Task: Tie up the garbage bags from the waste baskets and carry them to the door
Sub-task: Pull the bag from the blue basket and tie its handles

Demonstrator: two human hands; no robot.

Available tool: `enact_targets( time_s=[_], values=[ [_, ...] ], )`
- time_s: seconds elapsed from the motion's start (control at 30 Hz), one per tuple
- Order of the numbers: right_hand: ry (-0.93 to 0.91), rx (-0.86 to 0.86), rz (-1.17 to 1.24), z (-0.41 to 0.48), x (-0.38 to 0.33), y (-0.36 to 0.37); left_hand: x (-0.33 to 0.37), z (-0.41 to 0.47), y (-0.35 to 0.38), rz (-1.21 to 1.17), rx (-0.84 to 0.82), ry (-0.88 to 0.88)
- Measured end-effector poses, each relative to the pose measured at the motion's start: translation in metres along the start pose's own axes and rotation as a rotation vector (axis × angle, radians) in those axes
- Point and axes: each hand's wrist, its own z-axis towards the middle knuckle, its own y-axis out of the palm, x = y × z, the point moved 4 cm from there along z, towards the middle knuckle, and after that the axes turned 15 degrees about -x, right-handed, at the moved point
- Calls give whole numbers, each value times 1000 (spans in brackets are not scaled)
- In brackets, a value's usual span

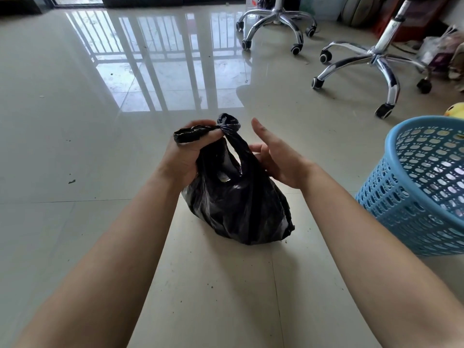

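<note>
View from above of 2 bare forearms reaching forward over a glossy pale tiled floor. A small black plastic garbage bag sits on the floor between the hands, in the middle of the view. Its 2 handles are tied into a knot at the top.

The left hand grips the bag's neck, fingers curled around the loose handle end that sticks out to the left of the knot. The right hand holds nothing; its fingers are straight, its thumb points up and its palm faces the bag's right side. It is just beside the bag, and whether it touches cannot be told.

A light blue perforated plastic waste basket stands near the bag, at the right edge. Beyond it lies a yellow soft toy, mostly cut off. Farther back are 2 chrome swivel-chair bases on black castors. Window bars reflect on the floor.
</note>
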Motion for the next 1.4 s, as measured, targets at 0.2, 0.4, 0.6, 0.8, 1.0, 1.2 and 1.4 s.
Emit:
enact_targets(
  time_s=[0.2, 0.4, 0.6, 0.8, 1.0, 1.2, 1.4],
  values=[
    [-239, 166, 234, 12, -1, -5, -1, -3, 12, 62, -98, -21],
    [-642, 294, 868, 4, -21, -14, 1, -3, 22, -179, -106, 1],
    [-694, 616, 1161, -11, -8, -45, -16, -7, -3, -704, 307, 85],
    [-339, 1158, 854, -52, 60, -90, -51, -29, -58, -421, 619, -57],
    [-460, 838, 630, -32, 43, -97, -33, -14, -34, -194, 435, 25],
    [-305, 629, 212, -16, 45, -83, -43, -6, -25, 257, 336, -321],
    [36, 731, -36, -5, 96, -77, -88, -20, -38, 334, 308, -686]
  ],
)
